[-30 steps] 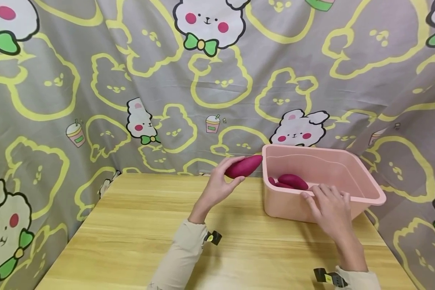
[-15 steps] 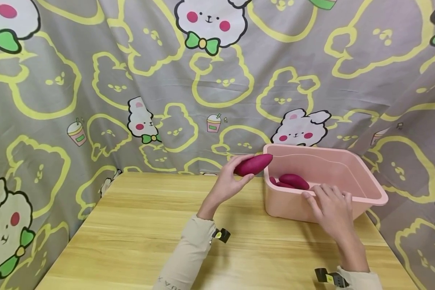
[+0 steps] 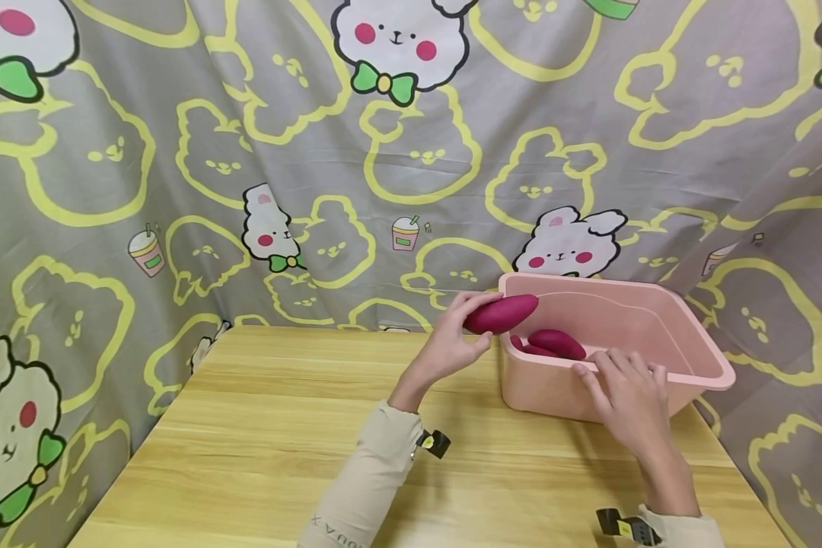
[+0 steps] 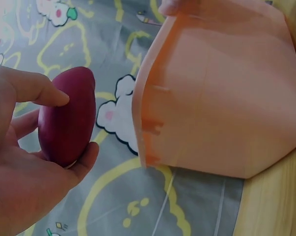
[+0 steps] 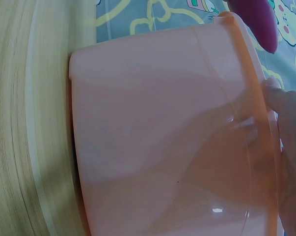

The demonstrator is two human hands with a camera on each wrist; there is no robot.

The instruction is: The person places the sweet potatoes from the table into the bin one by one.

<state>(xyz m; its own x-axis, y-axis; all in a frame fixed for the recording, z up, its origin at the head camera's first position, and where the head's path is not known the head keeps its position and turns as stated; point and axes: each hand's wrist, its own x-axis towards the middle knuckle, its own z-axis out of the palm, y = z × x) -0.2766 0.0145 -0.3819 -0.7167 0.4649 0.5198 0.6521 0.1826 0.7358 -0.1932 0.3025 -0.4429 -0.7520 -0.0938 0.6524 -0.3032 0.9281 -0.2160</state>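
Observation:
A purple sweet potato (image 3: 503, 313) is gripped between the fingers and thumb of my left hand (image 3: 452, 348). Its tip reaches over the left rim of a pink plastic bin (image 3: 548, 384). In the left wrist view the sweet potato (image 4: 67, 118) stands out from the fingers, apart from the bin wall (image 4: 211, 93). My right hand (image 3: 632, 399) holds the bin's front rim, fingers hooked over it and thumb on the near side. Inside the bin's left part lie several more sweet potatoes (image 3: 556, 344), partly hidden by the front wall.
The bin stands at the right rear of a wooden table (image 3: 260, 426). A grey patterned curtain (image 3: 301, 167) hangs behind the table and along both sides. Each wrist carries a strapped black camera mount (image 3: 434, 443).
My left hand has carried the sweet potato rightward, from just left of the bin to above its left rim. The right hand keeps its place on the front rim.

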